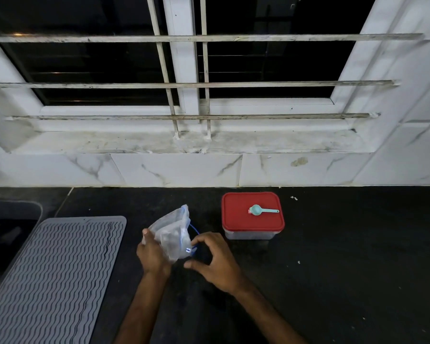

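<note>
Holding a clear plastic bag (pixel 173 234) at lower centre, our left hand (pixel 152 254) grips its side. Our right hand (pixel 214 261) curls forefinger and thumb round its blue zip corner. Right of it, a teal spoon (pixel 261 210) lies on a red-lidded box (pixel 238 219).

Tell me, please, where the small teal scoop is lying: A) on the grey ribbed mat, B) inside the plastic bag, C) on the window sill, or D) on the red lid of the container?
D: the teal scoop lies flat on the red lid of the container, clear of the plastic bag and the grey mat.
</note>
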`<state>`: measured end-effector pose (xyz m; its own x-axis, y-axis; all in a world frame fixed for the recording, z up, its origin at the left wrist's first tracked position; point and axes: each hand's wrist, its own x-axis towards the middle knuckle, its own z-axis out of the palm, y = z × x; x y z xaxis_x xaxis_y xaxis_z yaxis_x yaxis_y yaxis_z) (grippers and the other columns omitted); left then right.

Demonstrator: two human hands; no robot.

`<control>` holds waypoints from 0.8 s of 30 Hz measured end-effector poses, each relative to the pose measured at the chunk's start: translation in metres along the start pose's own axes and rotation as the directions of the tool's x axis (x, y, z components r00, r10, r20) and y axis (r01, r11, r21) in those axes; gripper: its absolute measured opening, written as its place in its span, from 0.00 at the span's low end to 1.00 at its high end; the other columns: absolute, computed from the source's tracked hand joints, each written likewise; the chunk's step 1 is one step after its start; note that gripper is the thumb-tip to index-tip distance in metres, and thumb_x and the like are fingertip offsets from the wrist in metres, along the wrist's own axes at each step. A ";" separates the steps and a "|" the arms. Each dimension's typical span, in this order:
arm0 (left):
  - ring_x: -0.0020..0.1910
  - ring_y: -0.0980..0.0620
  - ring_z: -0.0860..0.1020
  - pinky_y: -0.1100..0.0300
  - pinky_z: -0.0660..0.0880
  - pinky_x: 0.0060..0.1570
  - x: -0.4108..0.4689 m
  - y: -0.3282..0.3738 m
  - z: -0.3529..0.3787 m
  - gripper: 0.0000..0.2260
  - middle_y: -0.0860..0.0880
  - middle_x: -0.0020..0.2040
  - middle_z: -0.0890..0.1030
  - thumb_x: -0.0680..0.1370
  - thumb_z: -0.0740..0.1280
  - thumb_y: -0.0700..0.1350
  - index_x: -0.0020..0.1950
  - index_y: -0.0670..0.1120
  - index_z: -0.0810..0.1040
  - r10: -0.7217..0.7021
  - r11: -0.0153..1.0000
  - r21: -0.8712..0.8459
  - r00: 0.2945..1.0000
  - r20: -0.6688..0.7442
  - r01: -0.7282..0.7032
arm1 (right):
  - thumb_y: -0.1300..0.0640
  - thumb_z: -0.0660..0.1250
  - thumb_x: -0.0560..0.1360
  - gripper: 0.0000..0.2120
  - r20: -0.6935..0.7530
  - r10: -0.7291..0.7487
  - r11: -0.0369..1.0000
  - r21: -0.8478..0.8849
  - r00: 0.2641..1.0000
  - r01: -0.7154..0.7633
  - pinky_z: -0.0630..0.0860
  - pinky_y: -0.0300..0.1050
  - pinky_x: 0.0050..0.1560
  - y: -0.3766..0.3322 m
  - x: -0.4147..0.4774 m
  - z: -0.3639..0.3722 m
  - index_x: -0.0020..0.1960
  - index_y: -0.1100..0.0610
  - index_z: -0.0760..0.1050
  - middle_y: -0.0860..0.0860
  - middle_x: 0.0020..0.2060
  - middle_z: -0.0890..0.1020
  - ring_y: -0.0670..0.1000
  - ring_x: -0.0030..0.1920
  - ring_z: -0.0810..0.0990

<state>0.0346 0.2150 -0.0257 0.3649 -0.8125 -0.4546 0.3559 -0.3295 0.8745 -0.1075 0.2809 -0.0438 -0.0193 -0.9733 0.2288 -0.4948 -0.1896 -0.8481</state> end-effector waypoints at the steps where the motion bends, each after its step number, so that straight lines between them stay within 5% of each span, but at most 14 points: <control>1: 0.55 0.40 0.78 0.49 0.77 0.54 0.000 -0.001 -0.001 0.23 0.36 0.59 0.78 0.83 0.56 0.53 0.64 0.34 0.73 -0.024 1.000 0.013 1.000 -0.001 0.024 | 0.44 0.73 0.68 0.16 -0.015 -0.021 0.999 -0.037 1.000 0.020 0.71 0.34 0.53 0.001 0.001 0.001 0.51 0.50 0.78 0.37 0.47 0.77 0.40 0.51 0.74; 3: 0.56 0.39 0.79 0.45 0.77 0.56 -0.001 -0.002 -0.004 0.29 0.37 0.58 0.79 0.81 0.55 0.60 0.64 0.35 0.74 -0.069 0.997 0.032 0.997 0.046 0.068 | 0.47 0.72 0.71 0.10 -0.085 -0.048 0.997 -0.056 0.995 0.044 0.73 0.37 0.49 0.007 0.003 0.004 0.48 0.51 0.78 0.41 0.44 0.80 0.40 0.46 0.75; 7: 0.54 0.40 0.81 0.43 0.81 0.41 -0.015 -0.005 -0.006 0.33 0.41 0.58 0.79 0.75 0.60 0.68 0.66 0.41 0.71 -0.057 0.997 0.059 0.973 0.226 0.045 | 0.45 0.67 0.75 0.11 -0.186 0.042 0.999 -0.016 0.982 -0.046 0.77 0.42 0.46 0.012 0.007 -0.001 0.46 0.52 0.80 0.44 0.41 0.82 0.43 0.43 0.79; 9: 0.55 0.49 0.78 0.56 0.80 0.42 -0.028 -0.006 -0.008 0.27 0.44 0.63 0.74 0.77 0.65 0.60 0.69 0.47 0.64 0.075 0.973 0.191 0.964 0.257 -0.127 | 0.46 0.67 0.76 0.10 -0.213 0.059 0.998 0.011 0.975 -0.058 0.77 0.42 0.45 0.009 0.008 -0.006 0.46 0.53 0.80 0.44 0.40 0.82 0.43 0.42 0.79; 11: 0.58 0.55 0.74 0.67 0.73 0.50 -0.034 -0.008 -0.014 0.29 0.48 0.67 0.67 0.75 0.69 0.59 0.71 0.51 0.64 0.284 0.846 0.358 0.902 0.325 -0.395 | 0.48 0.67 0.76 0.09 -0.224 0.076 0.997 0.038 0.972 -0.070 0.78 0.41 0.44 0.010 0.008 -0.008 0.45 0.53 0.79 0.44 0.39 0.82 0.44 0.41 0.80; 13: 0.65 0.56 0.71 0.63 0.71 0.59 -0.026 -0.012 -0.022 0.28 0.53 0.68 0.65 0.71 0.69 0.60 0.69 0.53 0.70 0.412 0.707 0.381 0.785 0.463 -0.596 | 0.50 0.68 0.76 0.08 -0.233 0.132 0.990 0.082 0.963 -0.116 0.78 0.42 0.42 0.011 0.009 -0.012 0.45 0.53 0.79 0.45 0.37 0.82 0.45 0.39 0.80; 16: 0.63 0.52 0.76 0.49 0.76 0.61 -0.013 -0.015 -0.032 0.15 0.55 0.61 0.76 0.73 0.74 0.49 0.59 0.54 0.79 0.389 0.667 0.321 0.682 0.619 -0.672 | 0.54 0.67 0.78 0.05 -0.211 0.200 0.975 0.141 0.957 -0.173 0.75 0.37 0.41 0.009 0.012 -0.020 0.45 0.54 0.76 0.45 0.36 0.80 0.42 0.38 0.79; 19: 0.56 0.50 0.80 0.43 0.77 0.57 -0.013 -0.010 -0.033 0.05 0.51 0.54 0.80 0.74 0.71 0.41 0.47 0.51 0.81 0.378 0.706 0.309 0.708 0.597 -0.638 | 0.51 0.64 0.80 0.06 -0.180 0.242 0.966 0.134 0.953 -0.220 0.74 0.38 0.38 0.003 0.016 -0.025 0.47 0.53 0.75 0.43 0.34 0.77 0.41 0.35 0.76; 21: 0.53 0.46 0.81 0.43 0.78 0.54 -0.012 -0.008 -0.035 0.02 0.46 0.51 0.82 0.77 0.68 0.39 0.46 0.46 0.77 0.362 0.774 0.267 0.747 0.558 -0.574 | 0.49 0.62 0.80 0.09 -0.251 0.263 0.964 0.113 0.931 -0.242 0.75 0.46 0.36 0.003 0.018 -0.028 0.47 0.54 0.73 0.45 0.33 0.77 0.43 0.34 0.75; 24: 0.46 0.50 0.81 0.50 0.78 0.47 -0.011 -0.003 -0.044 0.02 0.45 0.45 0.81 0.80 0.64 0.42 0.47 0.46 0.75 0.384 0.803 0.266 0.804 0.454 -0.533 | 0.46 0.59 0.81 0.12 -0.370 0.324 0.946 0.124 0.871 -0.299 0.75 0.43 0.33 0.001 0.024 -0.037 0.48 0.54 0.73 0.48 0.34 0.78 0.44 0.32 0.76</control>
<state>0.0672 0.2455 -0.0306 0.0398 -0.9981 0.0463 -0.1377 0.0405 0.9896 -0.1412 0.2623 -0.0217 -0.4986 -0.8608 0.1016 -0.3546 0.0957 -0.9301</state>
